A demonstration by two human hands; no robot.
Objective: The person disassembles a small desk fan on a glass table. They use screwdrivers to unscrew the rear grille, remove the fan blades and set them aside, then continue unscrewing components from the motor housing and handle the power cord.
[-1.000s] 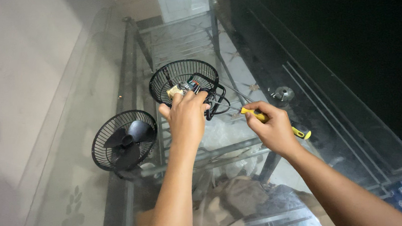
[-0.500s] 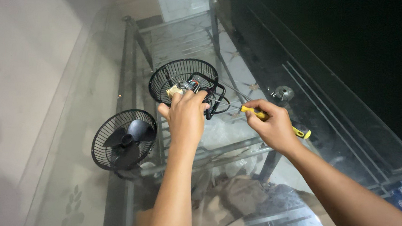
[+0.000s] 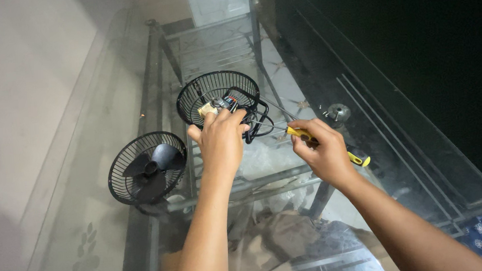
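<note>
1. Glass tabletop [image 3: 84, 182] on a metal frame, pale wall beyond its far-left edge, a dark panel along the right. I take the rear fan grille [image 3: 218, 97] as my landmark for all places below.

2. Rear fan grille: black wire cage lying on the glass. The small motor [image 3: 215, 105] with its wiring sits inside it, exposed, and a black cord [image 3: 260, 122] loops just right of it.

3. Left hand [image 3: 220, 141]: fingers curled over the near rim of the grille, thumb and forefinger pinched at the motor. Closed grip, steadying the assembly.

4. Right hand [image 3: 321, 152]: wrapped firm around a yellow-handled screwdriver [image 3: 304, 136], near right of the grille. The shaft points left toward the motor; I cannot tell whether the tip is seated in a screw.

5. Front grille with blade [image 3: 148, 174]: near left of the landmark, apart from it, flat on the glass. Untouched by either hand.

6. Small round metal part [image 3: 338, 112]: right of the grille, past the screwdriver hand; too small to identify.

7. Progress, my judgement: the fan is already split into two halves and the motor laid bare. Work at the motor itself looks mid-way; the halves remain apart.

8. Below the glass: crumpled cloth or bags [image 3: 284, 241], blurred.
</note>
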